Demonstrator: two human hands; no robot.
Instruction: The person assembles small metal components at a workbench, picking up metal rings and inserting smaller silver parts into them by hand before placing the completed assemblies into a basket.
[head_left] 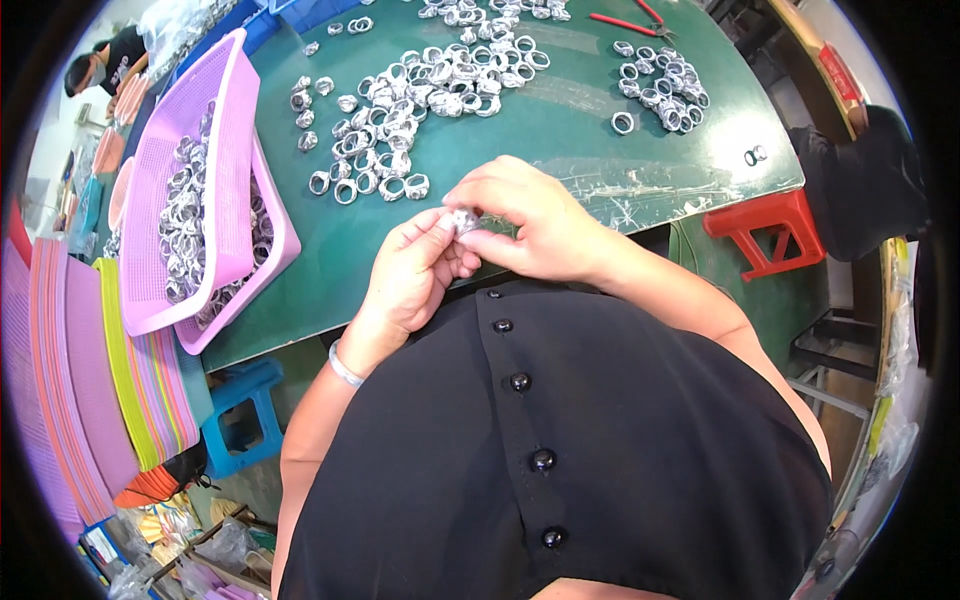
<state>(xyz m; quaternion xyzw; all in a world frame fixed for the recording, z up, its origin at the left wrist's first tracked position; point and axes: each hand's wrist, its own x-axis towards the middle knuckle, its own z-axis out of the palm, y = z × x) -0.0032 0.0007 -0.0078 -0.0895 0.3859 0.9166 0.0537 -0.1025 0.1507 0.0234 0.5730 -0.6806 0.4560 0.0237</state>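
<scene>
Just above the near edge of the green table (540, 150), both my hands meet around one small silvery metal ring (464, 220). My left hand (415, 265) pinches it between thumb and fingers, a bracelet on that wrist. From the other side my right hand (530, 215) curls over, thumb and forefinger at the ring. Fingers cover part of it, so its full shape is hidden. Beyond my hands lies a large spread of similar silvery rings (390, 130). A smaller cluster of rings (665, 90) sits at the far right.
Left on the table, a pink plastic basket (240, 130) full of rings leans in another. Red-handled pliers (645, 25) lie at the back. Stacked coloured baskets (100, 370) and a blue stool (243, 415) stand left, a red stool (770, 230) right. A person (115, 65) is at far left.
</scene>
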